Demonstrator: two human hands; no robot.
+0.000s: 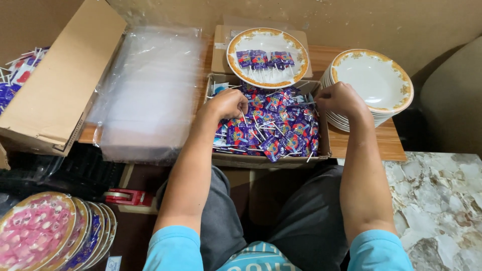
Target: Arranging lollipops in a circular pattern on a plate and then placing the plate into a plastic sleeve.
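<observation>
I sat before a low wooden worktop (351, 143) against a plain beige wall, with a marbled floor at my right. At the far left lay an open cardboard box flap (60, 85), and beside it a thick pile of clear plastic bags (145, 90). Lower left, four wrapped plates (45, 231) leaned on each other in a row, and a red tape dispenser (125, 196) lay near them.

In the middle stood the cardboard box of lollipops (266, 125), full of purple wrappers and white sticks, too many to count. My left hand (227, 104) was closed in the box over the left part of the heap, with a stick showing at the fingers; how many lollipops it held I cannot tell. Behind the box, one gold-rimmed plate (267, 57) rested on a smaller carton and carried about five lollipops side by side.

My right hand (341, 99) was at the right edge of the box, fingers curled narrow. I cannot tell if it held anything. Just beside it stood a stack of empty plates (374, 83), perhaps eight or more; the rims were too tight to count surely.

To do this well, I judged it better to pick each lollipop by the stick, so the sticks do not tangle, and lay them on the plate all in the same direction.
</observation>
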